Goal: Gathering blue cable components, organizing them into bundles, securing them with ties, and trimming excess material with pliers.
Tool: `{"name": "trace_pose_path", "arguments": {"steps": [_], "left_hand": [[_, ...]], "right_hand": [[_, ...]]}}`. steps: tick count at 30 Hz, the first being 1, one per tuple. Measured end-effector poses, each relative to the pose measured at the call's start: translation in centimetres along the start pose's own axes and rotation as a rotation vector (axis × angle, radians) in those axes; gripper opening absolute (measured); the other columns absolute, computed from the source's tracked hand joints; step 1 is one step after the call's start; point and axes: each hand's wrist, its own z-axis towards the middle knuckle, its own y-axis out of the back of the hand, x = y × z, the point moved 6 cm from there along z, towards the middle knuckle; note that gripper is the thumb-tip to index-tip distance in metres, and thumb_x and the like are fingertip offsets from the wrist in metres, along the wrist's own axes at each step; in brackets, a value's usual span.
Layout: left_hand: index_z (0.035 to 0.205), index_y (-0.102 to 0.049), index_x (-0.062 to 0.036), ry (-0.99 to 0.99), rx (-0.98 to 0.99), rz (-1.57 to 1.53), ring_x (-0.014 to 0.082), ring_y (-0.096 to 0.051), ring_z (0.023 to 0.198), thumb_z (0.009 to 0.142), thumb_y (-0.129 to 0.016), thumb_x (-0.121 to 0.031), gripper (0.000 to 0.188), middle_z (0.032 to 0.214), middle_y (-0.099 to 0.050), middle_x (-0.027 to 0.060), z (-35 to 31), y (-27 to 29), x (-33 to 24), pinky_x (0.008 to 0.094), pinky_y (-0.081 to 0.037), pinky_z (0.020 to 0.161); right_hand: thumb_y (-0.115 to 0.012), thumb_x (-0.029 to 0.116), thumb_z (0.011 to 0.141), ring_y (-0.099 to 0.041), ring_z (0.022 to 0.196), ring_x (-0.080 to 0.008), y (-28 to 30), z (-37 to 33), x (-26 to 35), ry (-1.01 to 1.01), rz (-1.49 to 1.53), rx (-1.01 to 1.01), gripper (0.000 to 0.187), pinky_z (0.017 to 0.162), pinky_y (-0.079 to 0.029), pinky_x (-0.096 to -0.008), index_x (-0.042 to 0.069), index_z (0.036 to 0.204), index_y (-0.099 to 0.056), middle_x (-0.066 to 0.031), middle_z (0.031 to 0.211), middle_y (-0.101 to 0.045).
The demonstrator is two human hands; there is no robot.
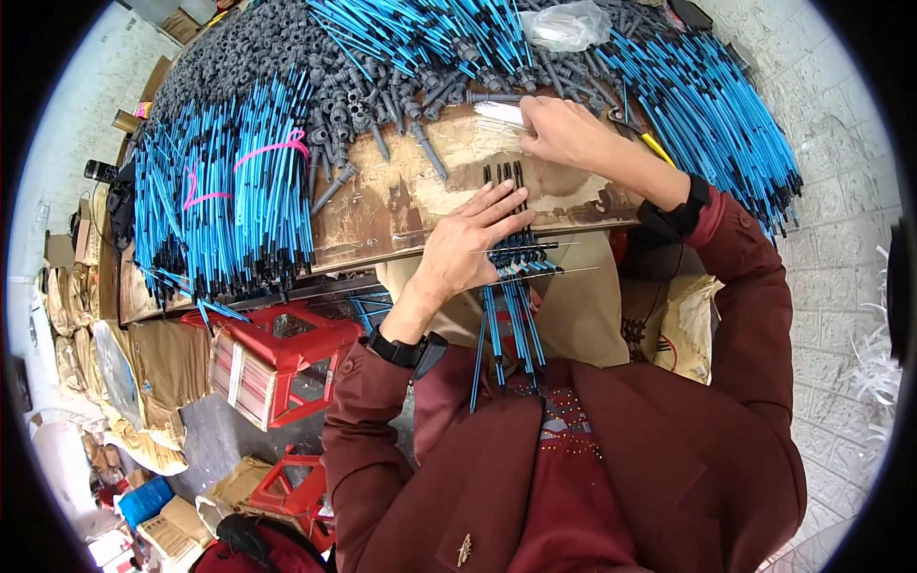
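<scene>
My left hand (468, 237) lies over a small row of thin blue rods (516, 325) with black ends, its fingers stretched across them at the table's front edge. The rods' black tips rest on the wood, and their blue lengths hang over my lap. Thin metal wires (568, 271) run crosswise at the black joints of these rods. Farther up, my right hand (568, 132) is closed at a sheaf of thin white strips (501, 114) on the tabletop. Its fingertips are partly hidden, and whether one strip is pinched apart from the sheaf is not visible.
Piles of blue rods (239, 181) (712, 115) flank the wooden table (382, 205), the left one with pink ties. Grey plastic fittings (258, 57) heap along the back beside a clear plastic bag (566, 26). A yellow-handled tool (656, 147) lies at right. Red stools (296, 349) stand below left.
</scene>
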Motion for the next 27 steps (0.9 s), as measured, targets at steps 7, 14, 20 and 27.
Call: {"name": "trace_pose_path", "arguments": {"steps": [7,14,20,27], "left_hand": [[0.124,-0.061,-0.011,-0.02,-0.013,0.009,0.0286,-0.046,0.133,0.064,-0.058,0.001,0.061,0.14,-0.053,0.0072,-0.1,-0.1,0.1,0.0413,-0.037,0.113],[0.124,-0.062,-0.0129,-0.019,-0.052,-0.028,0.028,-0.046,0.133,0.067,-0.062,-0.003,0.058,0.14,-0.053,0.0066,-0.3,-0.1,0.3,0.041,-0.038,0.112],[0.124,-0.062,-0.0136,-0.017,-0.023,0.026,0.0275,-0.046,0.133,0.068,-0.066,-0.008,0.056,0.14,-0.053,0.0061,-0.2,-0.2,0.5,0.0408,-0.038,0.112],[0.125,-0.062,-0.0136,-0.002,-0.005,0.03,0.0273,-0.045,0.133,0.067,-0.064,-0.006,0.058,0.14,-0.053,0.0049,-0.1,-0.3,0.3,0.0403,-0.038,0.112]], "right_hand": [[-0.061,0.014,0.078,-0.063,0.084,-0.0423,-1.3,2.6,-2.2,-0.031,-0.118,0.155,0.019,0.074,-0.051,-0.0481,-0.001,0.091,-0.06,-0.0216,0.093,-0.064],[-0.062,0.012,0.079,-0.063,0.083,-0.0395,1.9,-0.9,-0.2,0.109,0.021,0.034,0.018,0.071,-0.051,-0.0462,0.002,0.094,-0.059,-0.0179,0.091,-0.061],[-0.062,0.01,0.082,-0.062,0.083,-0.0378,0.5,-4.3,0.9,0.04,-0.021,-0.04,0.016,0.069,-0.049,-0.0449,0.003,0.096,-0.057,-0.0163,0.09,-0.06],[-0.062,0.011,0.083,-0.062,0.084,-0.0371,1.4,-3.4,0.0,0.112,0.137,-0.11,0.016,0.069,-0.05,-0.0436,0.003,0.096,-0.058,-0.0157,0.086,-0.06]]}}
